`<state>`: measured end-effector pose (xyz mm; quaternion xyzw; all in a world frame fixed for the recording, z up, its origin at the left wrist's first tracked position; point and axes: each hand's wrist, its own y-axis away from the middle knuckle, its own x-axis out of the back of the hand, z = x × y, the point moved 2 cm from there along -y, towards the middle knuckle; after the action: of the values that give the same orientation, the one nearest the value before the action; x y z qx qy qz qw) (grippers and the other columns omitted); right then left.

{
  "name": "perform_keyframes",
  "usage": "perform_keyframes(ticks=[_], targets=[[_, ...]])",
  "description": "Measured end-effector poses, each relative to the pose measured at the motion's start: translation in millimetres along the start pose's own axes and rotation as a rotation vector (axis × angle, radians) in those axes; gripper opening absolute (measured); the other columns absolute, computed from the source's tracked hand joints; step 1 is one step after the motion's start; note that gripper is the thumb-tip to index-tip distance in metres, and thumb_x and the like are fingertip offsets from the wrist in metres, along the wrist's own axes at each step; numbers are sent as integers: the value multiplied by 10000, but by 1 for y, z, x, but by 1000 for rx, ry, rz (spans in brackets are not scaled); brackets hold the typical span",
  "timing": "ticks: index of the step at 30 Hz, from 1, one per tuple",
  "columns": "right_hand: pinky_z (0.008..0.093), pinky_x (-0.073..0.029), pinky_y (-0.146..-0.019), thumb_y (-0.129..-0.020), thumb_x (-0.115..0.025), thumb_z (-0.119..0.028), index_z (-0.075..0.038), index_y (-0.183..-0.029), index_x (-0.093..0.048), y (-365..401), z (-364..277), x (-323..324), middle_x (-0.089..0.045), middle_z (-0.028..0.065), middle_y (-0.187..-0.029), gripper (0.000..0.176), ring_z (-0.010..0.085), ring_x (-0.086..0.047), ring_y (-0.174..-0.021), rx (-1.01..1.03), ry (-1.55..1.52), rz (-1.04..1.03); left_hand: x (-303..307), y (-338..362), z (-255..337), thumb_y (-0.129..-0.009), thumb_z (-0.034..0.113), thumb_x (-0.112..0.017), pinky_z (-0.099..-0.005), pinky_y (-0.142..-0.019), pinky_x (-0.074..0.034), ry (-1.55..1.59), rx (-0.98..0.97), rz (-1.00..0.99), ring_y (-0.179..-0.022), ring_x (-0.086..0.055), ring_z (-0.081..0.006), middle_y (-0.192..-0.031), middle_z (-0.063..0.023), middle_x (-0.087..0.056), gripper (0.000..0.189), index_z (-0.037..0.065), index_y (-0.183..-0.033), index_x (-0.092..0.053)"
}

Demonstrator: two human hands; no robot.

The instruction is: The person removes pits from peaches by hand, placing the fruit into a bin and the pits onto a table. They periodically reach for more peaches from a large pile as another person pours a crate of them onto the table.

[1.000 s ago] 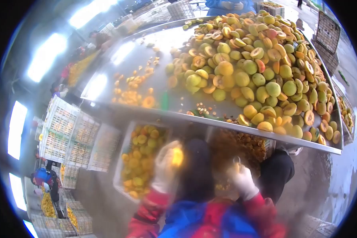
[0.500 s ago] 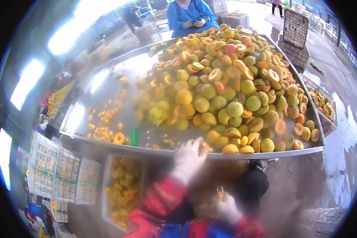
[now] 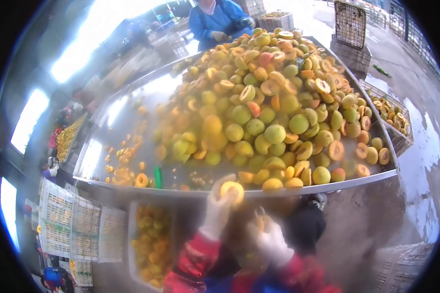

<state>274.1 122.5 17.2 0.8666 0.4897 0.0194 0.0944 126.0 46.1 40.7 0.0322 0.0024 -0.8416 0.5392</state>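
My left hand point(image 3: 217, 205), in a white glove, is closed around a yellow peach half point(image 3: 231, 193), its cut face toward me, at the near edge of the metal table point(image 3: 322, 187). Lower and to the right, my gloved right hand point(image 3: 274, 240) grips a small pitting tool point(image 3: 260, 219) with a looped metal tip; its handle is mostly hidden by the fingers. Beyond both hands rises a large heap of whole and halved yellow peaches point(image 3: 275, 134). Small loose stones point(image 3: 196, 177) and a green strip point(image 3: 157, 177) lie on the metal to the left.
Below the table edge at left stands a crate of peach halves point(image 3: 154, 239). White stacked crates point(image 3: 80, 224) are farther left. A peach-filled crate point(image 3: 398, 119) sits by the table's right side. Across the table is a person in blue point(image 3: 215, 22).
My left hand has drawn back from the fruit at the table edge with a peach half now visible in it. My right hand has risen leftward with the tool, closer to the left.
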Motion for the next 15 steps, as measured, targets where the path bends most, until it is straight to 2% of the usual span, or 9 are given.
perform_keyframes(ticks=[1, 2, 5, 6, 10, 11, 13, 14, 15], targets=[[342, -463, -514, -837, -620, -259, -21, -869, -561, 1, 1, -5, -572, 119, -606, 247, 193, -569, -518, 183, 210, 28, 6, 14, -1, -846, 75, -595, -216, -695, -493, 80, 192, -37, -774, -586, -93, -929, -36, -615, 373, 19, -1211, -543], [415, -490, -559, -839, -607, -298, -8, -898, -541, 3, 4, -12, -592, 191, -627, 303, 307, -624, -568, 231, 356, 61, 11, 27, -5, -867, 107, -565, -201, -702, -482, 137, 197, -61, -782, -585, -81, -936, -36, -621, 312, 31, -1170, -576], [455, -498, -577, -831, -587, -293, -8, -891, -517, 7, 18, -28, -613, 204, -644, 299, 367, -630, -599, 137, 517, -58, 25, 59, -27, -963, 333, -444, -300, -840, -491, 166, 225, -131, -923, -604, -167, -1059, -121, -630, 418, 28, -1240, -515], [468, -501, -575, -825, -576, -271, -16, -872, -497, 10, 21, -33, -618, 190, -635, 271, 372, -626, -586, 112, 552, -79, 28, 67, -36, -980, 423, -369, -352, -911, -473, 260, 356, -121, -999, -599, -228, -1138, -176, -606, 494, 30, -1258, -478], [463, -500, -564, -830, -574, -255, -29, -868, -510, 19, 39, -50, -617, 176, -627, 238, 358, -629, -574, 185, 829, -166, 51, 79, -46, -976, 349, -406, -380, -907, -484, 457, 427, -120, -1003, -607, -275, -1174, -207, -577, 365, 44, -1159, -490], [467, -499, -566, -840, -575, -271, -29, -885, -523, 15, 38, -49, -623, 175, -640, 252, 357, -633, -590, 130, 738, -153, 58, 81, -52, -976, 349, -406, -380, -907, -484, 462, 431, -112, -1003, -607, -275, -1174, -207, -577, 365, 44, -1159, -490], [474, -491, -569, -843, -584, -301, -19, -925, -541, 19, 31, -56, -626, 192, -667, 296, 365, -636, -622, 4, 738, 139, 70, 78, -55, -961, 262, -454, -395, -901, -488, 457, 249, -11, -994, -609, -288, -1139, -188, -591, 265, 60, -1127, -488], [426, -492, -545, -839, -585, -265, 3, -946, -545, 10, 104, -52, -625, 179, -661, 292, 307, -647, -604, -39, 467, 21, 65, 77, -42, -940, 206, -499, -402, -896, -491, 542, 237, 102, -995, -604, -285, -1137, -161, -591, 210, 68, -1098, -501], [426, -492, -545, -839, -585, -265, 3, -946, -545, 10, 84, -57, -625, 179, -661, 292, 307, -647, -604, -39, 468, 21, 65, 77, -43, -940, 206, -499, -402, -896, -491, 544, 238, 102, -995, -604, -285, -1137, -161, -591, 210, 68, -1098, -501]])
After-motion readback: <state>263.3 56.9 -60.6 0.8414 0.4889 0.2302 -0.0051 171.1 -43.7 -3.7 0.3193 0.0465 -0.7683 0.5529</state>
